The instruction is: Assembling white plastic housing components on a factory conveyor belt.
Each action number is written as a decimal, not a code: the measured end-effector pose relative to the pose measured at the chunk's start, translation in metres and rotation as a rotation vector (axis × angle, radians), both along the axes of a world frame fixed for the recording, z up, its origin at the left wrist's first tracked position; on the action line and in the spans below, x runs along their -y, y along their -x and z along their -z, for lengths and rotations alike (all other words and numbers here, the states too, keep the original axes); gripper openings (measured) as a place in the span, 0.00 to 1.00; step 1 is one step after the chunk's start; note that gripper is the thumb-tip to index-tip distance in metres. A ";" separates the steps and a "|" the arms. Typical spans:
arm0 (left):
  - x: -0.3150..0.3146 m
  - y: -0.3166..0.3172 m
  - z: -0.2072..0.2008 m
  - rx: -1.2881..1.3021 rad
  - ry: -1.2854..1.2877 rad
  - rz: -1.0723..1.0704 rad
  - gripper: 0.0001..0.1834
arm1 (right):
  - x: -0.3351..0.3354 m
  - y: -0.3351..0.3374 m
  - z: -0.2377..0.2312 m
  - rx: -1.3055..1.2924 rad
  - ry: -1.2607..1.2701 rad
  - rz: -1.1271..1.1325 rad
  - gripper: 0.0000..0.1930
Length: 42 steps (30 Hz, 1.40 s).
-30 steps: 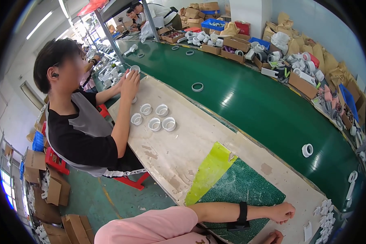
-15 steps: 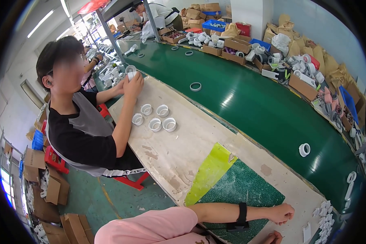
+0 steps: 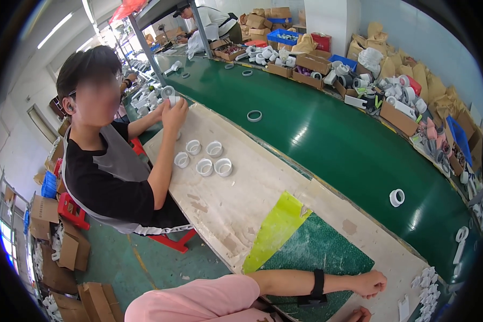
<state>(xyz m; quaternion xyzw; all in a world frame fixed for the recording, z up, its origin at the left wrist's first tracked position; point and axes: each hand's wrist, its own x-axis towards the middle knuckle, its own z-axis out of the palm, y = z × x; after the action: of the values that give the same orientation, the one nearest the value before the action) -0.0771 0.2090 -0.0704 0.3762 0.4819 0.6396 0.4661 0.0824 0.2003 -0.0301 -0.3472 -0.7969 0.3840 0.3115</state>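
My left hand (image 3: 369, 283) is over the right end of the pale worktable, just beyond the green mat (image 3: 319, 249). Its fingers are curled closed, and whatever they hold, if anything, is hidden. A black strap (image 3: 319, 283) circles that wrist. My right hand (image 3: 360, 314) shows only in part at the lower edge, its fingers bent; I cannot make out anything in them. Nearest to both hands lie a flat white strip (image 3: 403, 309) and a heap of small white plastic pieces (image 3: 427, 285).
Across the table a co-worker (image 3: 104, 161) holds a white ring-shaped fitting (image 3: 169, 94). Several white cups (image 3: 223, 167) stand before them. Along the far side runs a green conveyor belt (image 3: 306, 145) with a grey ring (image 3: 254, 116) and a white fitting (image 3: 396, 198). Boxes of parts (image 3: 400, 118) line its far edge.
The white fitting on the belt has shifted slightly left, as has the grey ring. The co-worker's head has turned a little. My hands have barely moved.
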 end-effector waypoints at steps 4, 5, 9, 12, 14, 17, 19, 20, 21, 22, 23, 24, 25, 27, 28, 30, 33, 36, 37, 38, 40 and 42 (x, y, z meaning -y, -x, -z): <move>0.002 0.000 -0.002 -0.004 0.005 0.006 0.06 | -0.002 -0.003 0.003 -0.004 -0.028 -0.023 0.11; 0.002 0.001 -0.002 -0.003 0.003 0.005 0.06 | -0.002 -0.003 0.003 -0.005 -0.029 -0.023 0.11; 0.004 0.002 -0.008 -0.007 0.013 0.044 0.06 | -0.003 -0.004 0.002 0.012 -0.009 -0.019 0.11; 0.003 0.001 -0.006 -0.011 -0.025 0.021 0.07 | -0.003 -0.004 0.002 0.032 -0.014 -0.015 0.11; 0.004 0.002 -0.007 -0.037 -0.013 0.032 0.07 | -0.003 -0.004 0.002 0.040 -0.035 -0.016 0.11; 0.004 0.001 -0.007 -0.100 -0.012 0.038 0.07 | -0.003 -0.005 0.003 0.028 -0.083 -0.044 0.11; 0.005 0.002 -0.009 -0.137 -0.024 0.036 0.07 | -0.003 -0.005 0.003 0.019 -0.041 -0.028 0.11; 0.007 0.002 -0.011 -0.157 -0.004 0.060 0.07 | -0.004 -0.005 0.004 0.020 -0.042 -0.029 0.11; 0.008 0.003 -0.013 -0.178 0.017 0.083 0.07 | -0.004 -0.006 0.006 0.019 -0.030 -0.021 0.11; 0.008 0.003 -0.013 -0.177 0.016 0.082 0.07 | -0.005 -0.006 0.007 0.019 -0.019 -0.014 0.11; 0.007 0.002 -0.012 -0.187 0.025 0.069 0.08 | -0.005 -0.006 0.007 0.019 -0.019 -0.014 0.11; 0.007 0.001 -0.011 -0.196 0.033 0.056 0.08 | -0.005 -0.006 0.007 0.033 -0.026 -0.016 0.11; 0.006 0.001 -0.011 -0.197 0.033 0.057 0.08 | -0.005 -0.007 0.007 0.047 -0.032 -0.017 0.10; 0.006 -0.002 -0.012 -0.208 0.050 -0.001 0.10 | -0.006 -0.007 0.009 0.037 -0.030 -0.016 0.10; 0.002 -0.005 -0.002 -0.208 0.050 -0.004 0.10 | -0.005 -0.006 0.010 0.026 -0.029 -0.019 0.10; -0.007 -0.010 0.011 -0.352 -0.073 -0.155 0.15 | -0.005 -0.006 0.010 0.026 -0.020 -0.019 0.10; -0.001 -0.006 -0.005 -0.244 0.079 -0.062 0.21 | -0.005 -0.005 0.009 0.001 -0.015 -0.016 0.10; 0.003 -0.004 -0.013 -0.272 0.029 -0.076 0.26 | -0.005 -0.006 0.009 -0.019 -0.010 -0.019 0.10; 0.004 -0.002 -0.015 -0.273 0.028 -0.079 0.26 | -0.005 -0.006 0.008 -0.013 0.000 -0.020 0.10; 0.005 0.000 -0.017 -0.301 0.045 -0.071 0.28 | -0.005 -0.005 0.008 -0.014 -0.001 -0.023 0.10; 0.007 0.001 -0.021 -0.329 0.059 -0.061 0.29 | -0.005 -0.006 0.008 -0.013 0.008 -0.023 0.11; 0.010 0.001 -0.026 -0.342 0.121 -0.056 0.32 | -0.005 -0.006 0.008 -0.017 -0.008 -0.024 0.11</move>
<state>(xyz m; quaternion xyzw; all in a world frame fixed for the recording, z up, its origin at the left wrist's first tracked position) -0.0777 0.1990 -0.0443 0.4373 0.6021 0.5487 0.3811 0.0883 0.2057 -0.0385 -0.3334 -0.7998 0.3874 0.3150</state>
